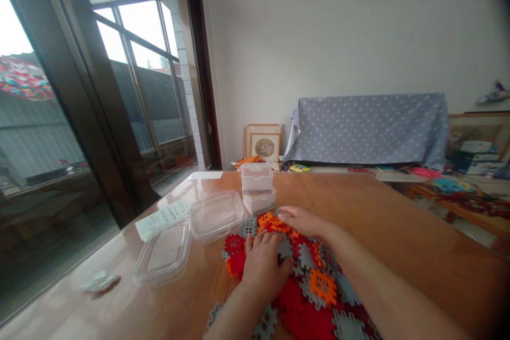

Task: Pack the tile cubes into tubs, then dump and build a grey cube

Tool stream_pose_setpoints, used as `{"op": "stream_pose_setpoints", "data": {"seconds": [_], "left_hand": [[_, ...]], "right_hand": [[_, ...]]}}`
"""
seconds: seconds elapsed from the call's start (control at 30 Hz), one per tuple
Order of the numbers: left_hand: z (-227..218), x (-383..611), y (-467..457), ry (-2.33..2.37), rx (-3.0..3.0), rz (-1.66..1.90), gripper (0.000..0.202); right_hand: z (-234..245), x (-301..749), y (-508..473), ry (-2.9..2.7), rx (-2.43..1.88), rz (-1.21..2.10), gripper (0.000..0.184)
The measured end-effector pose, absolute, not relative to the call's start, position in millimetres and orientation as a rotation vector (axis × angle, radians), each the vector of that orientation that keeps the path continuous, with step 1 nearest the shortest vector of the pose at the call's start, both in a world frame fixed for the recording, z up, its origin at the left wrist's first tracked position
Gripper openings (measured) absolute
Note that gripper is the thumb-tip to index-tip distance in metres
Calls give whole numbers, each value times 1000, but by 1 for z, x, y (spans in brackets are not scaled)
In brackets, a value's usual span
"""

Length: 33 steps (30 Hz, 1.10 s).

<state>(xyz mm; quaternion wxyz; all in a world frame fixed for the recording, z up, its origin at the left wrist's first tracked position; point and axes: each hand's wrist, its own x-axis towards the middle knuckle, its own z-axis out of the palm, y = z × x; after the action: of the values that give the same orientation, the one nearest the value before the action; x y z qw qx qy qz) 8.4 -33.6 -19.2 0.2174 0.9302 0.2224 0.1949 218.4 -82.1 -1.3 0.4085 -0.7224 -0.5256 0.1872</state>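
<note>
1. Stretching wide beneath everything as a wooden table [398, 234].
2. Lying near its front edge as a tile mat [319, 297] of red, grey and orange. Judging by the many pieces interlocked, being well along, with the far rim looking ragged and unfinished.
3. Pressing flat on the mat's left part with the left hand [265, 263], fingers spread, gripping nothing.
4. Resting the right hand [303, 220] on the far rim, fingers straight and together, clamping nothing visible.
5. Sitting just beyond the mat as a clear tub [217, 215] and small stacked boxes [257, 186].
6. Touching orange tiles [269, 220] with the right fingertips.
</note>
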Motion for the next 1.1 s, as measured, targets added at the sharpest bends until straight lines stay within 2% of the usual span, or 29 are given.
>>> {"op": "stream_pose_setpoints", "data": {"seconds": [0.17,0.3,0.43,0.53,0.67,0.77,0.9,1.1], "left_hand": [[-22,8,-32,624,2585,565,46],[-21,9,-30,633,2604,611,42],[-21,11,-28,680,2599,677,42],[-25,12,-28,708,2579,676,53],[-29,12,-30,692,2618,567,70],[-29,11,-31,663,2654,529,67],[-25,11,-30,663,2646,552,51],[-22,12,-30,639,2580,580,42]], "right_hand": [[19,208,-151,-1179,-1811,449,60],[7,197,-231,-1075,-1955,356,67],[-20,174,-302,-1132,-2118,314,91],[-29,147,-325,-1295,-2241,351,112],[-29,127,-312,-1446,-2319,333,117],[-29,131,-287,-1468,-2314,289,110],[-32,149,-258,-1426,-2316,158,92],[-37,169,-234,-1383,-2221,-11,65]]}}
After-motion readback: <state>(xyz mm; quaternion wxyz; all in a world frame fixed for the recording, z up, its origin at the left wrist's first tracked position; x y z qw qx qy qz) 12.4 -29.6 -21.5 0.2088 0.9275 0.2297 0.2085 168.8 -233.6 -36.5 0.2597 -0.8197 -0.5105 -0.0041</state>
